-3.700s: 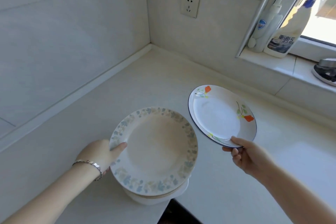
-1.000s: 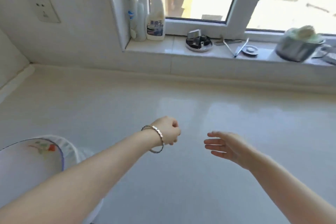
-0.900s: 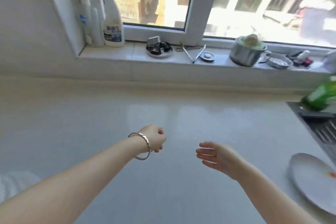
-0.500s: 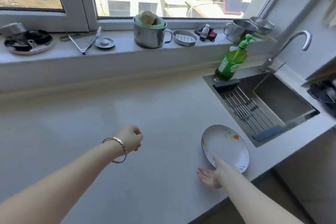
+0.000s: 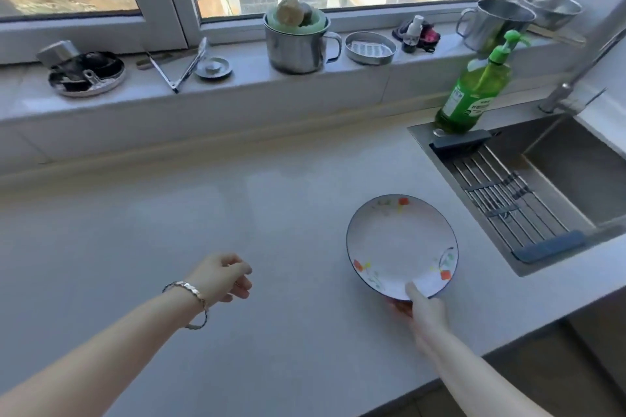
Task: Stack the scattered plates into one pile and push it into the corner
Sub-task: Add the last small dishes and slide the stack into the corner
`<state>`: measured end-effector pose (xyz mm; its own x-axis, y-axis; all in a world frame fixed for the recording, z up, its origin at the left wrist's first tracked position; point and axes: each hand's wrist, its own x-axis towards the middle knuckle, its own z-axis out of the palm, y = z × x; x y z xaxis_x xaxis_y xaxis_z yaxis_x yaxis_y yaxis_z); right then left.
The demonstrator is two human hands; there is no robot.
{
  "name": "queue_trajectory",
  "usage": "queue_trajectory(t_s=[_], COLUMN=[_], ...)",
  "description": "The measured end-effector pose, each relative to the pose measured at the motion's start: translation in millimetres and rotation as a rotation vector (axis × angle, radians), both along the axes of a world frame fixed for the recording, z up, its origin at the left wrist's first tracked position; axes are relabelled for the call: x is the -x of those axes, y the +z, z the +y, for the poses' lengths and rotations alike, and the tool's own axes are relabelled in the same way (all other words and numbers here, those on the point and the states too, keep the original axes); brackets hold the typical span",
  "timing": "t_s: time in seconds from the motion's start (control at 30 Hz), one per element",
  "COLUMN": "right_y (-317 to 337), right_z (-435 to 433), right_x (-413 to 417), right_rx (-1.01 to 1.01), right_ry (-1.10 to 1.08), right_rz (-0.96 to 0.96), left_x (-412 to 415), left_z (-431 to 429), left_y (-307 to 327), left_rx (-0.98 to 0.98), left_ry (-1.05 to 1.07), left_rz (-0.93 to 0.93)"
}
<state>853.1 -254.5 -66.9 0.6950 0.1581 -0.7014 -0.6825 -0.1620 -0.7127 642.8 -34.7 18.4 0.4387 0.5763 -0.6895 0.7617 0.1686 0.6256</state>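
1. The right hand (image 5: 421, 310) pinches the near rim of the flowered plate (image 5: 401, 244), lower right on the table (image 5: 169, 230).
2. The left hand (image 5: 222, 278) hovers loosely curled and empty.
3. The sink (image 5: 555, 176) and green soap bottle (image 5: 474, 95) stand just right.

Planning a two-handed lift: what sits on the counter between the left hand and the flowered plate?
Nothing: in the head view, only bare counter separates the left hand from the flowered plate, whose near rim the right hand grips.

Green bottle (image 5: 474, 91) label: I am seeing white print on it, too blurred to read.
Everything else: I am finding no legible writing, brand or number.
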Motion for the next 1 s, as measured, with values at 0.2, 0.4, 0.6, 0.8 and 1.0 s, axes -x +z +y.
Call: queue_trajectory(t_s=[0.2, 0.4, 0.6, 0.8, 1.0], right_y=[77.0, 133.3, 151.5, 159.6, 164.7], right_z=[83.2, 152.1, 204.0, 246.2, 267.9], right_x=[53.2, 150.0, 279.1, 428.7, 549.3], right_rx=[-0.124, -0.269, -0.28, -0.309, -0.32], right_ry=[0.659, 1.28, 1.614, 1.732, 1.845], right_rz=[-0.075, -0.155, -0.468, -0.667, -0.711], left_x=[47.0, 163.5, 308.3, 455.4, 581.5], left_z=[9.4, 14.2, 7.6, 1.5, -8.9], left_y=[30.2, 59.3, 65.6, 80.9, 90.5], left_rx=[0.024, -0.336, -0.466, -0.534, -0.601], left_ry=[0.353, 0.546, 0.892, 1.058, 0.98], left_rz=[-0.184, -0.088, -0.004, 0.031, 0.226])
